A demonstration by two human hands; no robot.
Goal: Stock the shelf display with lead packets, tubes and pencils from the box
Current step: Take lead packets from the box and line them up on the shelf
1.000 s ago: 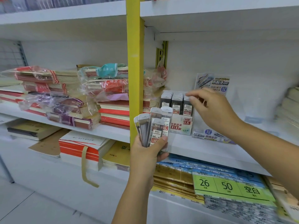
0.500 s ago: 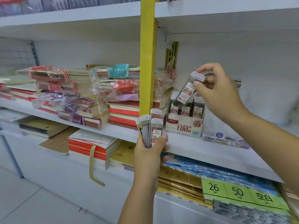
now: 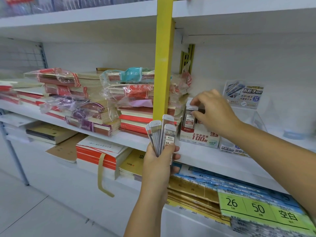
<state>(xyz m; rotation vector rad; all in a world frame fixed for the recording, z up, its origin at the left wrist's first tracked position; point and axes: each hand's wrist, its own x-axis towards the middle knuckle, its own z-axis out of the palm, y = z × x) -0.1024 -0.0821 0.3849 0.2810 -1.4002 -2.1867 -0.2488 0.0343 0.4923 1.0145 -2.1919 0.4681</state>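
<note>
Two hands grip lead tubes (image 3: 161, 132): left hand (image 3: 159, 161) a fan, right hand (image 3: 213, 112) one, partly covering the display box (image 3: 198, 138).

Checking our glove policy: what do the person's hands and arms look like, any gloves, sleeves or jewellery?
The left hand and right hand wear no gloves, and no ring, watch or bracelet shows. The left forearm and right forearm are uncovered to the frame edge; no sleeve is in view.
</note>
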